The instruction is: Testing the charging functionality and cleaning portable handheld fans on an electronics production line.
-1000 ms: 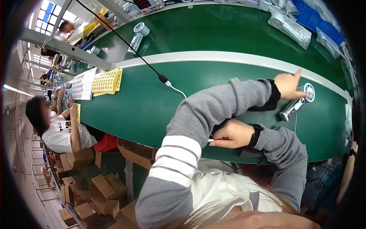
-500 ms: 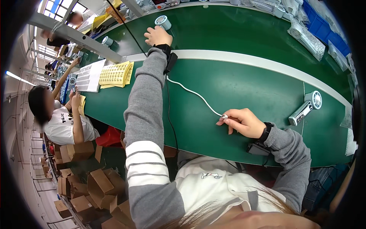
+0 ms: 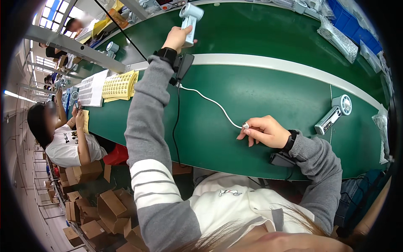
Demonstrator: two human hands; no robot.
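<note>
My left hand (image 3: 175,39) is stretched out over the far green strip, its fingers closed round the handle of a light blue handheld fan (image 3: 191,26). The fan stands roughly upright, its round head at the top. Nearer me, my right hand (image 3: 268,132) pinches the plug end of a white cable (image 3: 215,103) just above the green table. This cable runs back in a curve toward my left wrist. To the right of that hand, a second handheld fan (image 3: 334,113) lies on the table, its round grille turned up.
Yellow sticker sheets (image 3: 119,86) and white sheets (image 3: 92,87) lie at the left, near a seated co-worker (image 3: 69,140). A pale rail (image 3: 260,61) divides the table from the far strip. Bubble-wrap bags (image 3: 338,40) and a blue bin (image 3: 352,23) are at the far right; cardboard boxes (image 3: 111,208) stand lower left.
My left hand has taken hold of the fan on the far strip, which now shows its handle. My right hand keeps its pinch on the cable end.
</note>
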